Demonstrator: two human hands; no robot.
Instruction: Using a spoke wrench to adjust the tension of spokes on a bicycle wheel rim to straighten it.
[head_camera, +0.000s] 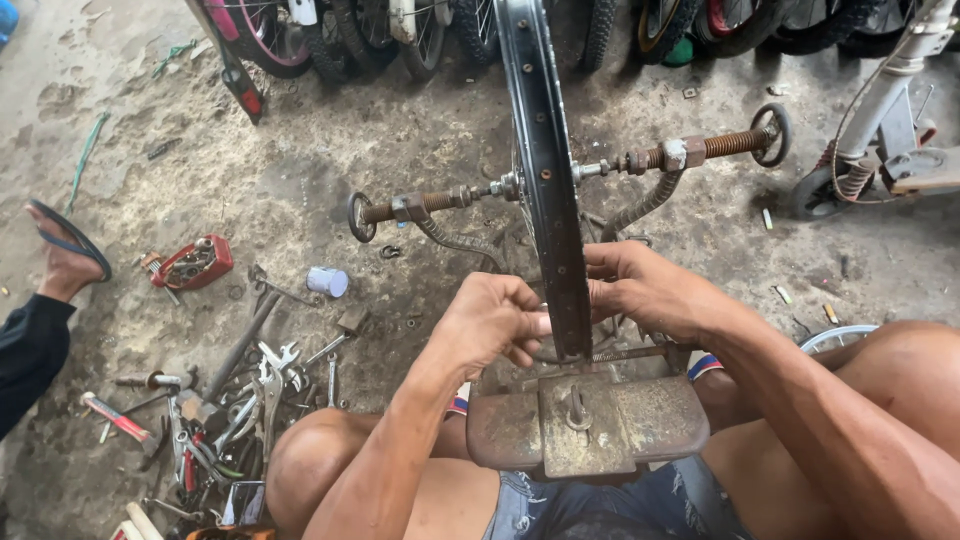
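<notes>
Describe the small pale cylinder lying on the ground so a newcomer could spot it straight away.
Start at the dark bicycle wheel rim clamped upright in the rusty truing stand, then look left along the dirt floor. Above the heap of metal wrenches lies the small white-lilac cylinder. It is the only pale, smooth item there; the red tool case sits farther left.

Bare wheel rim, dark metal with small spoke holes and no tyre, stands upright and edge-on in a rusty stand, with its axle clamped between two threaded rods. The rim's lowest part sits just above the stand's flat base plate. The left hand and right hand grip it from either side near the bottom, fingers touching the rim.
</notes>
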